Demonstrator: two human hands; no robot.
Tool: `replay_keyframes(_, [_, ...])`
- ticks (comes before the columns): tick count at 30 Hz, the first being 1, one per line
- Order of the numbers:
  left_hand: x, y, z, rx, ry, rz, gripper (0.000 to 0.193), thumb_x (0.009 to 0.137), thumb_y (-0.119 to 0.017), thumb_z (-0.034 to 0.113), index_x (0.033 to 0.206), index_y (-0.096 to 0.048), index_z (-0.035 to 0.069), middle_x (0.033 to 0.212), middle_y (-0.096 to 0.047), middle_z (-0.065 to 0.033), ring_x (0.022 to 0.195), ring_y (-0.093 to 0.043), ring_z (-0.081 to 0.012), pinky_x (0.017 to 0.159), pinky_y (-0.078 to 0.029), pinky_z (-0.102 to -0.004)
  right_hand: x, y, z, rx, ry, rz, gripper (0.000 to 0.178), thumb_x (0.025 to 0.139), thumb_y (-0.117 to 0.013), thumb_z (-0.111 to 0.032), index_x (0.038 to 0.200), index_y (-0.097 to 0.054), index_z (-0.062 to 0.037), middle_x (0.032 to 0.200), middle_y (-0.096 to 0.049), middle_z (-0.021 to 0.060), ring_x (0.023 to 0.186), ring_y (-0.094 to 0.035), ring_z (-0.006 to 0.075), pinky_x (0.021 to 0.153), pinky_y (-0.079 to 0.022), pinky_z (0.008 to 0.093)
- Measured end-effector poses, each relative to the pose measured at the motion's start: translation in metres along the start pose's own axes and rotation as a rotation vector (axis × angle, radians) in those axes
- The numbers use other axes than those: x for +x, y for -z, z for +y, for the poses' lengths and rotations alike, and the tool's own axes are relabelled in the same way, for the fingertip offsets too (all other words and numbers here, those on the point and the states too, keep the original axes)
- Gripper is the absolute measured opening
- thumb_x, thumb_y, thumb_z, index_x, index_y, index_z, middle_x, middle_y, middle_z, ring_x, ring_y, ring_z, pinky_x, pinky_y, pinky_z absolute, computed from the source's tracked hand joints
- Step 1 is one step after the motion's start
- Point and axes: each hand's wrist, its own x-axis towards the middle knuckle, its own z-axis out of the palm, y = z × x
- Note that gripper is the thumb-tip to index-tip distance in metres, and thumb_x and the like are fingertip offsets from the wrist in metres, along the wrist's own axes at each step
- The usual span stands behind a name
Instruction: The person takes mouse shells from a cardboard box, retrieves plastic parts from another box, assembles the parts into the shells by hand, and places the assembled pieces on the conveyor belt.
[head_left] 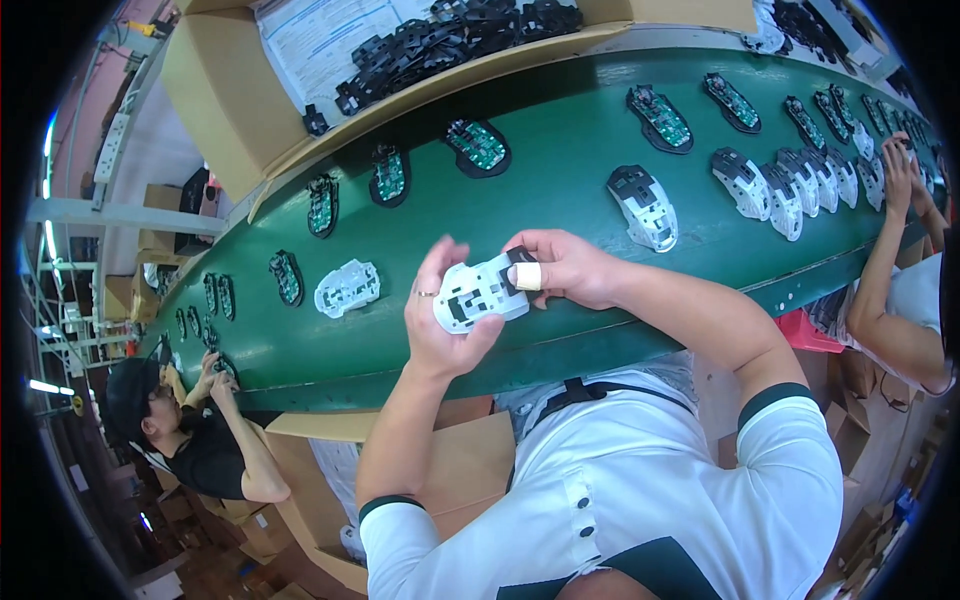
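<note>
Both hands were on one part: a white mouse shell [480,288] with black cutouts, held up over the near side of the green bench [432,215]. Left hand [438,335] cradled the rounded end, thumb on the lower edge, raised fingers a bit blurred; a ring [427,294] sat on one finger. Right hand [572,268] gripped the dark end, its thumb wearing a pale wrap [527,276] and pressed on the shell. Hands were close together, the shell between them.

Writing: main print was on a white sheet [290,50] in the open cardboard box [215,95] at the far edge. Rows of print plus blue lines, partly covered by a heap of black plastic parts [440,55]. Small print couldn't be made out from this view.

On the bench, just left of the hands: a loose white shell [348,289], lying flat. Beyond it, green circuit boards [476,148] on black bases were spaced out in a curved row. Right of the hands: a white shell with a dark grey end [645,208], by itself; farther right, a tight cluster of similar shells [785,195], more boards behind.

Co-worker in a black cap [135,385] at far left had both hands near a dark part. Another co-worker's arm [880,270] reached over the bench at far right. Red bin [808,332] sat below the bench on that side.
</note>
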Motion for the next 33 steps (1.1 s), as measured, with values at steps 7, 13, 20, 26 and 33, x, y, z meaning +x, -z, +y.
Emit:
replay_keyframes(7, [0.001,-0.012,0.001,-0.634,-0.158,-0.017,0.074,0.083,-0.084,0.007,0.143,-0.042,-0.003,0.143,-0.055,-0.0295,0.132,-0.061,-0.0354,0.109,-0.051,-0.0466,0.001,-0.01,0.005,0.109,-0.1,-0.165,0.052,0.1,-0.075,-0.037,0.136,-0.06,-0.002,0.116,-0.068,0.0034,0.097,-0.067,0.0115,0.078,-0.059,0.028])
replay_keyframes(13, [-0.001,-0.01,0.006,-0.517,-0.145,0.013,0.068,0.08,-0.089,0.003,0.133,-0.047,0.0,0.132,-0.063,-0.0269,0.123,-0.066,-0.0318,0.102,-0.057,-0.0429,0.002,-0.014,-0.004,0.058,-0.116,-0.132,0.054,0.096,-0.079,-0.043,0.13,-0.065,-0.0031,0.11,-0.07,0.0005,0.092,-0.066,0.008,0.075,-0.055,0.023])
replay_keyframes(20, [0.001,-0.004,0.003,-0.418,-0.19,-0.026,0.07,0.078,-0.093,0.006,0.13,-0.048,-0.001,0.131,-0.064,-0.0261,0.118,-0.069,-0.0313,0.098,-0.059,-0.0407,0.003,-0.018,0.002,-0.062,-0.078,-0.09,0.058,0.098,-0.073,-0.055,0.127,-0.069,-0.0053,0.102,-0.071,0.0017,0.084,-0.063,0.0083,0.07,-0.046,0.0229])
replay_keyframes(26, [0.016,0.016,0.016,-0.242,-0.229,-0.043,0.072,0.074,-0.094,0.007,0.135,-0.057,0.001,0.136,-0.063,-0.028,0.119,-0.069,-0.0378,0.098,-0.059,-0.0441,0.01,-0.019,0.006,-0.023,0.271,-0.048,0.048,0.094,-0.083,-0.033,0.129,-0.067,-0.004,0.106,-0.07,0.0019,0.088,-0.065,0.014,0.077,-0.052,0.0284])
replay_keyframes(33, [0.012,0.017,0.018,0.284,-0.163,-0.023,0.067,0.078,-0.088,0.018,0.138,-0.063,0.001,0.126,-0.064,-0.0221,0.115,-0.062,-0.0427,0.099,-0.052,-0.0484,0.002,-0.034,0.004,-1.159,0.833,0.307,0.06,0.078,-0.082,-0.003,0.135,-0.063,-0.0028,0.11,-0.073,0.0161,0.1,-0.071,0.0358,0.087,-0.059,0.044])
